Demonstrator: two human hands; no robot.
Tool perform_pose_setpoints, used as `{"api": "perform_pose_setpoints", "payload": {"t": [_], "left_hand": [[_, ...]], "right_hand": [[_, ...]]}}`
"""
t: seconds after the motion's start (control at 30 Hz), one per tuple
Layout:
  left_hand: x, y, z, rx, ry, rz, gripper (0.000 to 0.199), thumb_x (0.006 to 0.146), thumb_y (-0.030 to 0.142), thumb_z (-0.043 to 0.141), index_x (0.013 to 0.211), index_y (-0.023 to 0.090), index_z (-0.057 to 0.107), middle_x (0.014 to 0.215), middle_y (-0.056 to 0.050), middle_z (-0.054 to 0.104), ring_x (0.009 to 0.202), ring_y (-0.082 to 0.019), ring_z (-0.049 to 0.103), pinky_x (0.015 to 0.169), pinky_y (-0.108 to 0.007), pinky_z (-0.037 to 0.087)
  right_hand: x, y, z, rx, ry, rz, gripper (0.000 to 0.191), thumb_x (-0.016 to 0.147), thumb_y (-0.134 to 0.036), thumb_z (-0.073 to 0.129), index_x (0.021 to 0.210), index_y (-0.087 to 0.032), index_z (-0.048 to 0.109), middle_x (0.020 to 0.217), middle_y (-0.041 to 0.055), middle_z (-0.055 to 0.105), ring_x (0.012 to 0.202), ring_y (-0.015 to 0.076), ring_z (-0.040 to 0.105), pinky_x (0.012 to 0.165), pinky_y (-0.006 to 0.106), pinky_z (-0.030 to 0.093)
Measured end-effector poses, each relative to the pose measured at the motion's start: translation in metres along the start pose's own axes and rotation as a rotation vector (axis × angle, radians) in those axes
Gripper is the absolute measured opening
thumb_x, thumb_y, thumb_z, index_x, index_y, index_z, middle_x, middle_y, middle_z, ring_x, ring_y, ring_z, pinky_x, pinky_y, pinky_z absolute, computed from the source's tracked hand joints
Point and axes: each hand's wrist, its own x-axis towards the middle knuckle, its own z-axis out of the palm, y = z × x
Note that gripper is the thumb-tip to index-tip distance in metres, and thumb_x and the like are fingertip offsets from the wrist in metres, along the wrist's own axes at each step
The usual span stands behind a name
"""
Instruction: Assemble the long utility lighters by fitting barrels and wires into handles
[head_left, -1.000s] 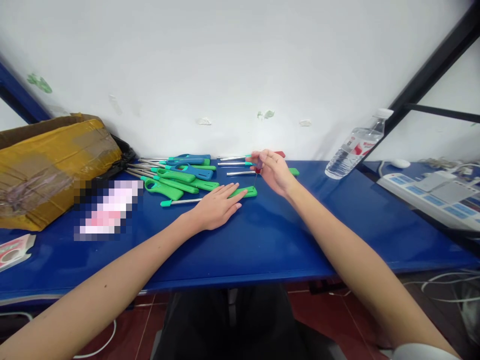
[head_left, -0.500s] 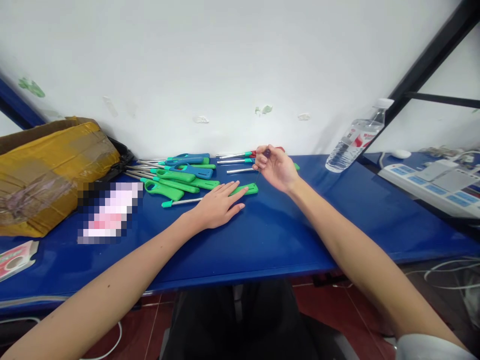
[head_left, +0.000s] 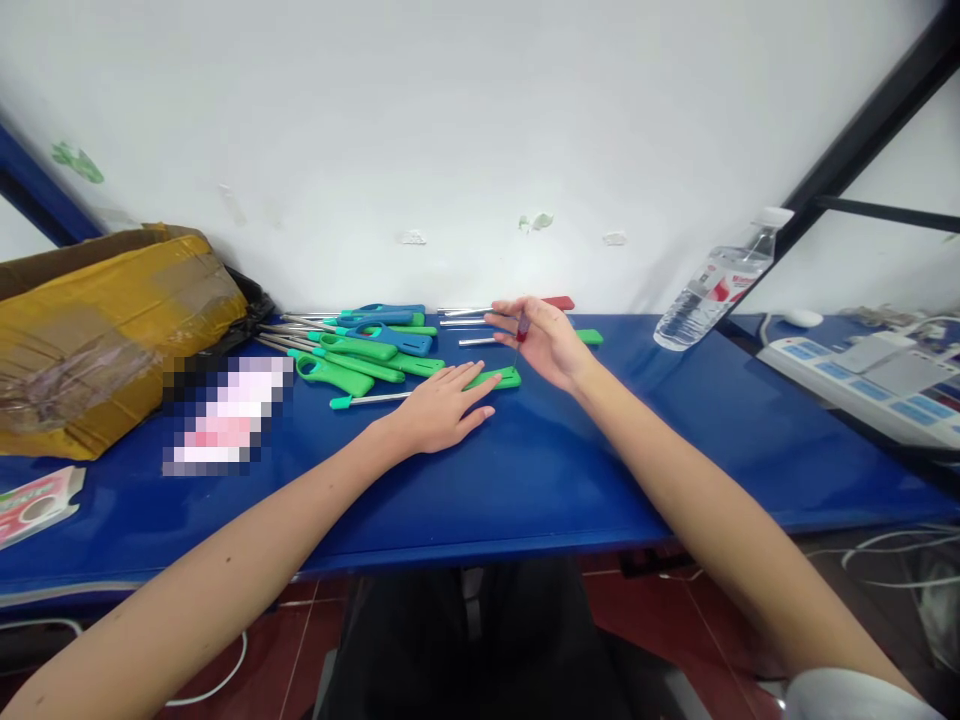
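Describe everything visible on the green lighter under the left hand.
The green lighter lies on the blue tabletop, its middle hidden by the left hand laid over it. Its plastic-looking green handle shows toward the right; leftward runs a silvery, metal-looking tube with a teal tip. A red tool in the right hand points down at the handle's end; contact is unclear.

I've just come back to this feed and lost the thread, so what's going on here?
The left hand lies flat over a green long-nosed lighter on the blue table. The right hand holds a small screwdriver, its tip at the handle's end; whether it sits in a screw is too small to tell. Green and blue lighters are piled to the left, with others behind the right hand.
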Motion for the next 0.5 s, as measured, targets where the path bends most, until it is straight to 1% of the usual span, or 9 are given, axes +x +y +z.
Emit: {"api": "perform_pose_setpoints", "payload": {"t": [0.07, 0.13, 0.2, 0.27, 0.37, 0.5], "left_hand": [[0.000, 0.000, 0.000, 0.002, 0.003, 0.003, 0.055, 0.106, 0.048, 0.027, 0.156, 0.023, 0.032, 0.160, -0.014, 0.033, 0.148, -0.030, 0.030, 0.121, -0.047, 0.024], [0.000, 0.000, 0.001, 0.003, -0.001, 0.002, 0.055, 0.106, 0.048, 0.027, 0.156, 0.023, 0.032, 0.160, -0.014, 0.033, 0.149, -0.030, 0.030, 0.121, -0.048, 0.024], [0.000, 0.000, 0.001, -0.001, -0.006, -0.002, 0.055, 0.106, 0.047, 0.027, 0.156, 0.023, 0.032, 0.160, -0.014, 0.032, 0.149, -0.030, 0.030, 0.121, -0.048, 0.024], [0.000, 0.000, 0.000, -0.007, -0.006, -0.006, 0.056, 0.106, 0.047, 0.027, 0.156, 0.023, 0.031, 0.160, -0.014, 0.033, 0.149, -0.029, 0.029, 0.121, -0.048, 0.024], [-0.001, -0.001, 0.000, -0.002, -0.012, -0.008, 0.056, 0.106, 0.047, 0.027, 0.157, 0.023, 0.030, 0.160, -0.014, 0.032, 0.149, -0.029, 0.029, 0.121, -0.048, 0.024], [0.000, -0.001, 0.000, 0.009, -0.023, -0.009, 0.056, 0.106, 0.047, 0.028, 0.157, 0.023, 0.029, 0.161, -0.016, 0.030, 0.149, -0.031, 0.029, 0.121, -0.048, 0.024]], "right_hand": [[0.000, -0.001, 0.002, 0.007, -0.046, 0.016, 0.030, 0.074, -0.050, 0.080, 0.085, -0.024, 0.070, 0.081, -0.0020, 0.068, 0.079, 0.0136, 0.066, 0.081, 0.029, 0.053], [0.001, -0.002, 0.000, 0.002, -0.060, 0.007, 0.029, 0.080, -0.051, 0.075, 0.085, -0.023, 0.071, 0.061, -0.0057, 0.053, 0.059, 0.0098, 0.054, 0.074, 0.027, 0.053], [0.002, -0.004, -0.003, 0.016, -0.053, 0.017, 0.032, 0.086, -0.054, 0.067, 0.081, -0.023, 0.070, 0.054, -0.0074, 0.038, 0.049, 0.0089, 0.042, 0.067, 0.026, 0.051], [0.003, -0.007, -0.008, 0.036, -0.029, 0.049, 0.036, 0.089, -0.056, 0.060, 0.077, -0.023, 0.068, 0.054, -0.0070, 0.032, 0.048, 0.0101, 0.037, 0.063, 0.027, 0.049], [0.004, -0.008, -0.012, 0.012, 0.000, 0.075, 0.036, 0.089, -0.058, 0.060, 0.076, -0.025, 0.064, 0.057, -0.0057, 0.036, 0.051, 0.0119, 0.040, 0.064, 0.029, 0.049], [0.005, -0.003, -0.014, -0.093, -0.014, 0.014, 0.041, 0.077, -0.065, 0.071, 0.077, -0.024, 0.063, 0.065, -0.0037, 0.050, 0.061, 0.0127, 0.051, 0.068, 0.030, 0.050]]}}
